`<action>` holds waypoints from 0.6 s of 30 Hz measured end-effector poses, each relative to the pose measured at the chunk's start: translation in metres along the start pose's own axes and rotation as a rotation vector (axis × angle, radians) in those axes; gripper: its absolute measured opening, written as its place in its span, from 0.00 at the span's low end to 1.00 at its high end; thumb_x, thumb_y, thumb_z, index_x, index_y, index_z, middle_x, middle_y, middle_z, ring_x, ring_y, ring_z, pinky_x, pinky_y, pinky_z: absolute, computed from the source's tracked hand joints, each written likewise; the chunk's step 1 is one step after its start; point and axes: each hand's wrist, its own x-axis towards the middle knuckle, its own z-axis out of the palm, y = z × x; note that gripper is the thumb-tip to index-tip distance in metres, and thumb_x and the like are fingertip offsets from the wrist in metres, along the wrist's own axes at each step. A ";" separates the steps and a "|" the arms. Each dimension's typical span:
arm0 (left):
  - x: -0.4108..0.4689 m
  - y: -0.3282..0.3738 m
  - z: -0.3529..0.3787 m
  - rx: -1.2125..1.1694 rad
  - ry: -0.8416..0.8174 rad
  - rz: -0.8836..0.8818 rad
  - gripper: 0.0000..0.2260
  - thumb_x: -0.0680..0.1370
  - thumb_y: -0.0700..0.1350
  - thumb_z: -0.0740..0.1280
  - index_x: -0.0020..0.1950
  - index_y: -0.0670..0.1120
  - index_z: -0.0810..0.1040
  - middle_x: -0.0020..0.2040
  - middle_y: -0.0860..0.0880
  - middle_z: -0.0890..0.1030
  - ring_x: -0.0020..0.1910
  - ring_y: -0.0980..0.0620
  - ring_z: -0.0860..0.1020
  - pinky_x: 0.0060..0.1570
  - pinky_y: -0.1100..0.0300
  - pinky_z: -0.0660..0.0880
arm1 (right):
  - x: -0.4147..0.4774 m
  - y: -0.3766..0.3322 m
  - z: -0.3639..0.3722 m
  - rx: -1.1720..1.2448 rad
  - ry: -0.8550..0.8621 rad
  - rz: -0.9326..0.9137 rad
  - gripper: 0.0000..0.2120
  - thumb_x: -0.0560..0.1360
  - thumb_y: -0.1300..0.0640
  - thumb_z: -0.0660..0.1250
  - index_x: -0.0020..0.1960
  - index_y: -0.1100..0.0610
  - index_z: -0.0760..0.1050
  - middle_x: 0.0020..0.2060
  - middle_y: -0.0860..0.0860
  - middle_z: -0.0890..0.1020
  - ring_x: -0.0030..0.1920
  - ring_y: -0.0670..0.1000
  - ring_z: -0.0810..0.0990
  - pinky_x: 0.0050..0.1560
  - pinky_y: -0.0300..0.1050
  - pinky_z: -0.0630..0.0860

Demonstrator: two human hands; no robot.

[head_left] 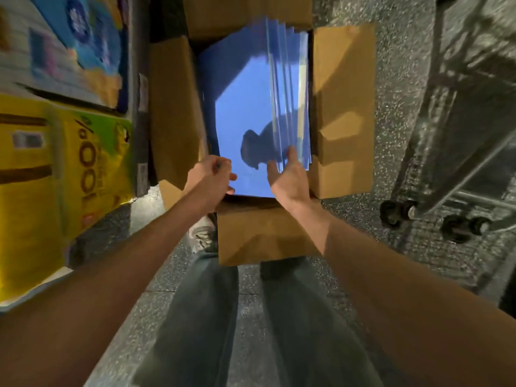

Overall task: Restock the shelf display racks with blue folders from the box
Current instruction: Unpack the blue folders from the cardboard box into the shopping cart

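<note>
An open cardboard box stands on the floor in front of me, flaps spread out. Glossy blue folders fill it; the flat top one mirrors my silhouette. Several more folders are tipped up on edge along the right side. My left hand curls its fingers round the near left edge of the folder stack. My right hand has straight fingers pressed against the near ends of the tipped-up folders. Both forearms reach down from the bottom corners.
A shelf on the left holds yellow packs and blue packs. A metal trolley on black wheels stands at the right. My legs and one shoe are just behind the box on the speckled floor.
</note>
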 end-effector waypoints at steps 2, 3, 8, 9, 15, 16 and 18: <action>0.010 -0.001 0.003 0.018 0.006 -0.002 0.12 0.85 0.52 0.61 0.64 0.49 0.77 0.52 0.51 0.85 0.41 0.51 0.85 0.42 0.60 0.80 | 0.009 0.005 0.012 -0.001 -0.011 0.001 0.35 0.83 0.48 0.60 0.81 0.58 0.46 0.70 0.59 0.74 0.58 0.56 0.78 0.53 0.52 0.75; 0.013 -0.001 0.003 0.028 0.010 0.002 0.12 0.85 0.52 0.61 0.64 0.49 0.77 0.52 0.51 0.85 0.41 0.52 0.85 0.42 0.59 0.80 | 0.010 0.005 0.018 0.006 -0.013 0.004 0.37 0.82 0.46 0.61 0.81 0.57 0.45 0.68 0.60 0.76 0.53 0.56 0.79 0.51 0.53 0.76; 0.025 -0.003 -0.008 0.037 0.011 0.020 0.13 0.84 0.52 0.60 0.65 0.49 0.76 0.51 0.52 0.85 0.40 0.53 0.85 0.42 0.60 0.80 | 0.014 -0.003 0.029 0.258 0.080 0.097 0.33 0.81 0.46 0.63 0.79 0.56 0.55 0.73 0.55 0.71 0.69 0.57 0.74 0.67 0.51 0.74; 0.027 -0.002 -0.010 0.025 0.012 0.018 0.13 0.84 0.53 0.61 0.64 0.50 0.76 0.51 0.52 0.85 0.40 0.53 0.85 0.42 0.60 0.80 | 0.014 -0.008 0.029 0.335 0.103 0.136 0.29 0.81 0.48 0.63 0.77 0.57 0.59 0.72 0.55 0.71 0.69 0.57 0.73 0.64 0.47 0.73; 0.027 0.007 -0.021 0.020 0.053 0.064 0.10 0.83 0.56 0.61 0.62 0.55 0.73 0.51 0.53 0.83 0.45 0.54 0.82 0.45 0.58 0.81 | 0.011 -0.029 0.023 0.519 -0.040 0.212 0.24 0.85 0.43 0.50 0.56 0.59 0.77 0.48 0.57 0.80 0.46 0.50 0.76 0.52 0.52 0.74; 0.027 0.010 -0.023 0.043 0.059 0.077 0.14 0.83 0.57 0.61 0.67 0.55 0.73 0.51 0.56 0.81 0.44 0.59 0.80 0.41 0.64 0.77 | 0.010 -0.035 0.024 0.554 -0.098 0.244 0.26 0.85 0.42 0.47 0.55 0.56 0.79 0.47 0.54 0.81 0.48 0.50 0.77 0.53 0.49 0.74; 0.028 0.016 -0.023 0.053 0.069 0.088 0.20 0.82 0.60 0.61 0.71 0.53 0.70 0.52 0.59 0.78 0.46 0.62 0.78 0.35 0.71 0.70 | 0.010 -0.045 0.028 0.576 -0.192 0.265 0.30 0.84 0.40 0.42 0.54 0.52 0.80 0.52 0.51 0.82 0.56 0.52 0.78 0.62 0.49 0.71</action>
